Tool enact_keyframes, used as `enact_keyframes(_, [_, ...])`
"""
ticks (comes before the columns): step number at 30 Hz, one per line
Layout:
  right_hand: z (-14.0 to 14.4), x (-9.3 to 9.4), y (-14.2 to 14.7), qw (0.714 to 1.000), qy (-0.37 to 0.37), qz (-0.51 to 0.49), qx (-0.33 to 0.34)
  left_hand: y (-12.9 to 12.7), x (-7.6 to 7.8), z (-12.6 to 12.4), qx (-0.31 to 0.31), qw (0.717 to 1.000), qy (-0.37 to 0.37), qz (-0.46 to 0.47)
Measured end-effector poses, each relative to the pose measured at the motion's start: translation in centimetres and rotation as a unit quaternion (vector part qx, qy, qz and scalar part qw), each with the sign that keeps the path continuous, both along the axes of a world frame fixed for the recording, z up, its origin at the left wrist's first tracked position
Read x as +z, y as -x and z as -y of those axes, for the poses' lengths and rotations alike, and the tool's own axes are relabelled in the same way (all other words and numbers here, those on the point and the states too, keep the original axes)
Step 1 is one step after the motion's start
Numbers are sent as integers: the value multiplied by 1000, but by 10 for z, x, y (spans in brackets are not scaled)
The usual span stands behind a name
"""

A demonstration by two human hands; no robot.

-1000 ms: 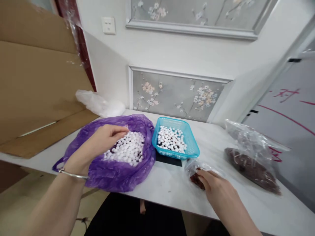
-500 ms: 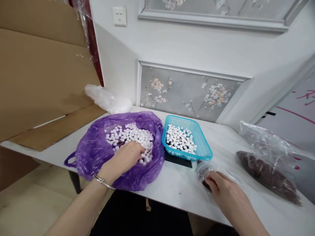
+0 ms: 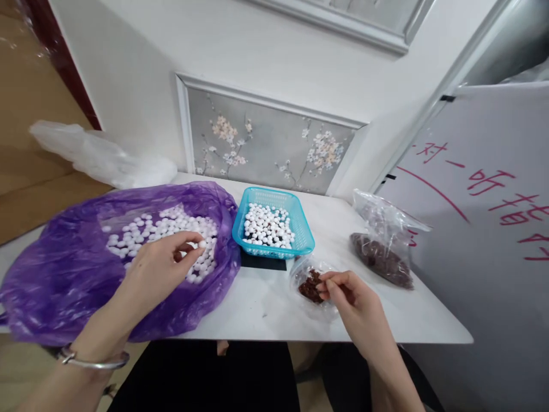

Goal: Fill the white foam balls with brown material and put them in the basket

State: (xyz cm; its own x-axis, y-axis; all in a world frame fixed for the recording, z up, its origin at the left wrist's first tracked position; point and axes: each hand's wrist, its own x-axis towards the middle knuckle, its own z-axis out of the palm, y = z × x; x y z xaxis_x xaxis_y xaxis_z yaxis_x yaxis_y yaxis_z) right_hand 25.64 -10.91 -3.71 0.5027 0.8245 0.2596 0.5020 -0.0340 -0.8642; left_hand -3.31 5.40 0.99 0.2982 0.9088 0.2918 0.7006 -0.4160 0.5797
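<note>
Between thumb and forefinger, my left hand point(image 3: 160, 263) pinches a small white ball point(image 3: 202, 244). It is held above a purple plastic bag point(image 3: 77, 252) spread open with many white balls point(image 3: 171, 225) inside. My right hand point(image 3: 354, 300) is pinched closed at a small clear bag point(image 3: 302, 269) of dark red-brown bits point(image 3: 311, 286); what lies between its fingertips is too small to make out. A blue plastic basket point(image 3: 303, 226) with white balls in it stands between the two bags.
A clear bag of brown material point(image 3: 381, 257) rests at the right of the white table point(image 3: 257, 320). Crumpled clear plastic point(image 3: 107, 157) and cardboard point(image 3: 38, 171) are at the left. A whiteboard point(image 3: 484, 246) with red writing stands on the right.
The view has turned to the right. My left hand has risen from among the balls with one in its fingertips. My right hand has lifted a little out of the small bag, fingers pinched.
</note>
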Motion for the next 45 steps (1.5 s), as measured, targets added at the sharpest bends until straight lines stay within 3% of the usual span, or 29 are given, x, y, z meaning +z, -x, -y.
enact_keyframes(3, [3, 2, 2, 998, -27, -49, 17, -15, 4, 20, -33, 990, 43, 129])
enact_keyframes(5, [4, 1, 2, 996, -33, -75, 27, -28, 6, 38, -91, 956, 139, 243])
enact_keyframes(7, [5, -1, 0, 993, -35, -109, 42, -41, 7, 57, -162, 875, 281, 359])
enact_keyframes(10, [9, -2, 3, 987, -38, -142, 66, -54, 3, 77, -223, 715, 460, 477])
enact_keyframes(11, [11, -1, 7, 986, -42, -146, 75, -57, 1, 82, -229, 675, 494, 498])
enact_keyframes(13, [15, 4, 20, 979, -58, -165, 104, -61, -2, 88, -230, 632, 530, 517])
enact_keyframes(15, [17, 10, 38, 954, -87, -243, 153, -65, -5, 92, -225, 624, 541, 517])
enact_keyframes(21, [10, 26, 81, 820, -146, -495, 247, -68, -7, 100, -233, 613, 558, 508])
enact_keyframes(25, [8, 29, 87, 780, -154, -549, 258, -64, -9, 101, -236, 606, 555, 518])
enact_keyframes(34, [8, 25, 95, 753, -166, -580, 263, -57, -12, 103, -235, 595, 560, 526])
enact_keyframes(45, [10, 26, 96, 784, -149, -547, 252, -52, -11, 104, -229, 593, 553, 539])
